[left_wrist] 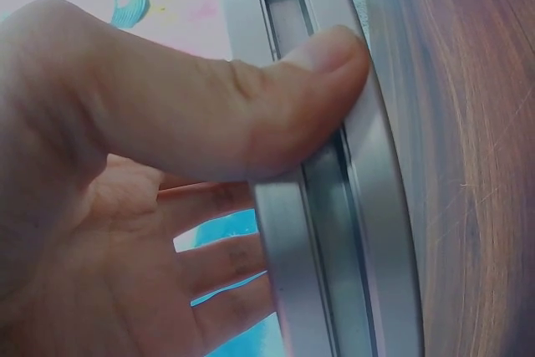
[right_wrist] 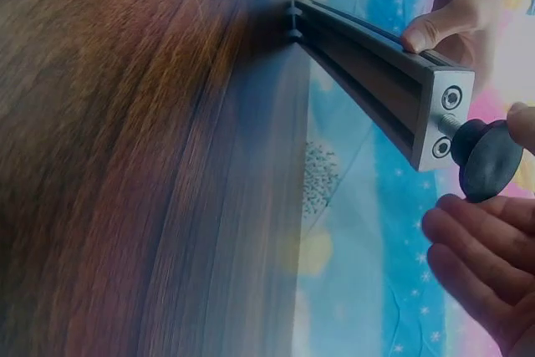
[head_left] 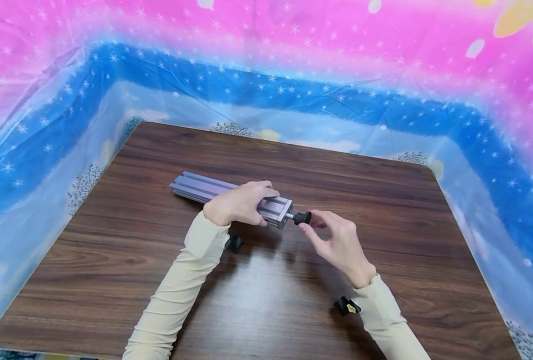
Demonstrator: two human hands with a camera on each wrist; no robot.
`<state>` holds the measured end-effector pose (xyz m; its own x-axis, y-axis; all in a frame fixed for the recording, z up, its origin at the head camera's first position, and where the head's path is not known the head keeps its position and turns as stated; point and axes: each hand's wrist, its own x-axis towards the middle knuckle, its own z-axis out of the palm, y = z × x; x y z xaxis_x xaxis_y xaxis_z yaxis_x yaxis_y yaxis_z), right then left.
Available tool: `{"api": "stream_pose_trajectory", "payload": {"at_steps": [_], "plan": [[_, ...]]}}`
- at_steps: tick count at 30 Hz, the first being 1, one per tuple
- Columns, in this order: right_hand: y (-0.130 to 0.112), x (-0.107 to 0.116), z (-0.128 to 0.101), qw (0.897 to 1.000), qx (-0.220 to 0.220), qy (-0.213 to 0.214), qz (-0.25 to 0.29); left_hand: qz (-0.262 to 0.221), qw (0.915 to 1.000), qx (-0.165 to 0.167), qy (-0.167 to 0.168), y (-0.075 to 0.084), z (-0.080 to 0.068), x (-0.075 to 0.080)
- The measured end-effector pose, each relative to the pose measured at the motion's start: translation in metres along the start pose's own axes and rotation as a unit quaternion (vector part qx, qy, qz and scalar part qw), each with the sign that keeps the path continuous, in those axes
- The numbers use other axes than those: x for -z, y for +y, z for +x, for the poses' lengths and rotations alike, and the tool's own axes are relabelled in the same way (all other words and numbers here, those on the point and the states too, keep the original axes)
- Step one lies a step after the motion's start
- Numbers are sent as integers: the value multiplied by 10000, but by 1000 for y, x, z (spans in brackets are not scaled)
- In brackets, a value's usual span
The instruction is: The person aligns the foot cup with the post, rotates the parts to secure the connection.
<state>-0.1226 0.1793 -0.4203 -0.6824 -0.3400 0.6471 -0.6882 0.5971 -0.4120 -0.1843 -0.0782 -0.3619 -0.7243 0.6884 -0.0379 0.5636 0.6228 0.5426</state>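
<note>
My left hand (head_left: 243,202) grips the grooved, silver metal bar (head_left: 199,188). At four o'clock, my right hand (head_left: 340,244) pinches the round, black, plastic-looking foot (head_left: 302,218); I should keep it straight.

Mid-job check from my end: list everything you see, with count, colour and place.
table: 1, brown wood-grain, beneath the work
cloth: pink, blue and white, behind and around the table; number of pieces unclear
slotted bar: 1, silver-grey, over the table
end plate: 1, silver, on the bar's end
bolts: 2, metallic, in the end plate
threaded stud: 1, silver, between end plate and foot
round foot: 1, black, on the stud
small pieces: 2, black, one marked yellow, beside the cuffs
sleeves: 2, cream, on both arms
left hand: 1, bare, gripping the bar
right hand: 1, bare, fingers pinching the foot
</note>
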Motion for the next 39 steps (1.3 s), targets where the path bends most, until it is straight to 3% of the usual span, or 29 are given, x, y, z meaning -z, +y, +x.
{"api": "stream_pose_trajectory", "payload": {"at_steps": [8,12,20,23,30,39], "plan": [[-2,0,1,9981,-596,-148,-112,23,10000,-13,-38,1,2,-2],[-1,6,-4,9974,-674,-214,-145,28,9999,-71,-99,2,4,-3],[4,9,-7,9974,647,-308,26,16,10000,68,-71,-1,2,-3],[4,7,-7,9956,902,-241,-99,32,9999,112,-67,-1,2,-3],[5,4,-6,9930,1165,-114,-131,11,9999,91,-86,1,1,-1],[6,1,-8,9959,888,-71,-154,80,9999,48,-131,0,-1,-2]]}}
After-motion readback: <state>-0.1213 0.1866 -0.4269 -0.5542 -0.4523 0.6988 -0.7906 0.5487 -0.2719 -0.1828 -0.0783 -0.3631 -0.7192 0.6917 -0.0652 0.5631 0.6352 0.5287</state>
